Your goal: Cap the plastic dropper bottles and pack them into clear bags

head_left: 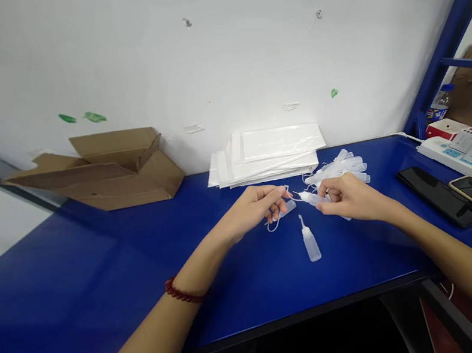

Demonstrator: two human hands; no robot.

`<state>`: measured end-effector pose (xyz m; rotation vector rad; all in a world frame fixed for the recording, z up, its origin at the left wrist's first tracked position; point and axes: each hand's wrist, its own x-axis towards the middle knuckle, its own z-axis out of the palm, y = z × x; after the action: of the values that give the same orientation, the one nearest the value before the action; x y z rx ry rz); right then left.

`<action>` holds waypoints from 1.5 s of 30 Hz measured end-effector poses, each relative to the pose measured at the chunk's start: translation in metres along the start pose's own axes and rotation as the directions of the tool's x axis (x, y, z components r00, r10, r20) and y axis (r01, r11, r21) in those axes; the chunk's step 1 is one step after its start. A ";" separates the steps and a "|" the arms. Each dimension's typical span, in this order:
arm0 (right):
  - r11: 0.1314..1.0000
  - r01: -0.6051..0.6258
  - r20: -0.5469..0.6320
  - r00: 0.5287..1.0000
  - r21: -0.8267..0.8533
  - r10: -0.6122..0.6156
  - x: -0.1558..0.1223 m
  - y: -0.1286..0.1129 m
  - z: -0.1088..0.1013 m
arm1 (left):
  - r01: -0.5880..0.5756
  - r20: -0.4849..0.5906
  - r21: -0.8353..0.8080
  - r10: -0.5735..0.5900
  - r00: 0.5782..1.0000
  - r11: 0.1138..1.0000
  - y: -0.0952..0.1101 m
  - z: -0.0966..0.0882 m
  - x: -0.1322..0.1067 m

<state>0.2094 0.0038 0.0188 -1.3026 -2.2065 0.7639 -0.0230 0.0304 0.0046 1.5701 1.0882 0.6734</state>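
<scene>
My right hand is closed around a small translucent squeeze bottle, whose thin needle tip points toward my left hand. My left hand pinches the small white cap, which a thin strap links to the bottle's neck. Partly behind the left fingers lies another bottle with its looped strap on the blue table. In front of both hands a single bottle rests on its side, with a bent white tip pointing away from me. A pile of similar bottles lies just beyond my right hand.
White flat packets are stacked against the wall. An open cardboard box stands at the back left of the blue table. To the right are two phones, a power strip with chargers, and cables.
</scene>
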 end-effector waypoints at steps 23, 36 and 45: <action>0.994 0.100 -0.002 0.995 0.049 -0.100 -0.002 0.001 0.004 | -0.100 -0.068 -0.139 0.092 0.993 0.985 0.005 0.002 -0.005; 0.990 0.135 -0.014 0.991 0.042 -0.134 -0.002 0.003 0.006 | -0.111 -0.043 -0.144 0.106 0.993 0.983 0.004 0.002 -0.007; 0.991 0.134 -0.012 0.991 0.023 -0.133 -0.002 0.002 0.007 | -0.104 -0.037 -0.126 0.100 0.994 0.987 0.005 0.001 -0.007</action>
<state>0.2078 0.0012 0.0120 -1.1318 -2.2430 0.7286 -0.0234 0.0237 0.0097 1.5165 0.9726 0.8228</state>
